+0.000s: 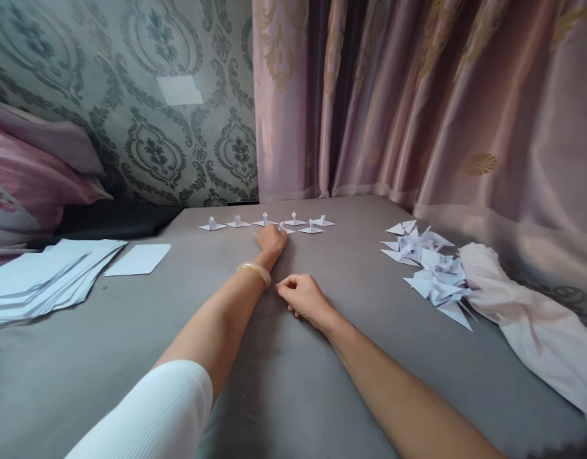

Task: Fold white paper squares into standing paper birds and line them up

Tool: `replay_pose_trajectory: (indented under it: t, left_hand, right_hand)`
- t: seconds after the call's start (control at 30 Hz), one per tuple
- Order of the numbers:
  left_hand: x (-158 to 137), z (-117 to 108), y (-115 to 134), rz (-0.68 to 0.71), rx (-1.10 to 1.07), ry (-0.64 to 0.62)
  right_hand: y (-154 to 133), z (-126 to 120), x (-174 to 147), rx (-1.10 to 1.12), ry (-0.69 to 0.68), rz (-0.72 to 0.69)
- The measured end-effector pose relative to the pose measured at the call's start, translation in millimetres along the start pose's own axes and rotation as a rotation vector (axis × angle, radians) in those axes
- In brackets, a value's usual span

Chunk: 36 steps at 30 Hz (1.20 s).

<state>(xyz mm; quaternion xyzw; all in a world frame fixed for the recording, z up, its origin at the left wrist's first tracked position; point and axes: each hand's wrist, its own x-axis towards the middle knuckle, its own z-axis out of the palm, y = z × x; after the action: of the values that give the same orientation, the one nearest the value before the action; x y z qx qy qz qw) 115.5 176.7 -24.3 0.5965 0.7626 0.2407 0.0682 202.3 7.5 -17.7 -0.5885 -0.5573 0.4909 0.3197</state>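
Observation:
Several small white paper cranes stand in a loose row across the far part of the grey-covered surface, one paper crane (265, 220) at the row's middle. My left hand (271, 238), with a pale bangle on its wrist, reaches out to this row. Its fingers are closed on a paper crane (286, 229) at the near side, and they hide part of it. Closer to me, my right hand (303, 294) rests by the left forearm, fingers curled together, with nothing visible in them.
White paper sheets (39, 274) lie stacked at the left, with a single sheet (139, 259) beside them. At the right is a heap of folded white paper pieces (434, 264) against a bunched pale cloth (527, 319). Pink curtains (370, 102) hang behind.

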Motion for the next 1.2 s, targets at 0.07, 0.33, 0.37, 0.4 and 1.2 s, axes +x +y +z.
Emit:
replay_pose_trajectory:
  t: [0.07,0.33,0.37,0.4,1.2]
  left_hand:
    - [-0.3,0.4,-1.2,-0.001,-0.012,0.002]
    - [-3.2,-0.8,-6.9,0.010,-0.088,-0.006]
    - [-3.3,-0.7,-7.6,0.012,-0.100,-0.006]
    - [-3.4,-0.7,-8.6,0.015,-0.114,-0.007]
    - [-35.5,-144.7,-217.7,0.024,-0.102,-0.040]
  right_hand:
    - [0.9,0.1,0.4,0.001,0.001,-0.005]
    - [0.7,0.6,0.1,0.008,0.006,-0.014]
    - [0.4,0.3,-0.1,0.007,0.005,-0.015]
    - [0.2,0.0,-0.4,0.005,0.005,-0.015]
    - [-6.5,-2.4,-6.3,-0.124,0.016,-0.033]
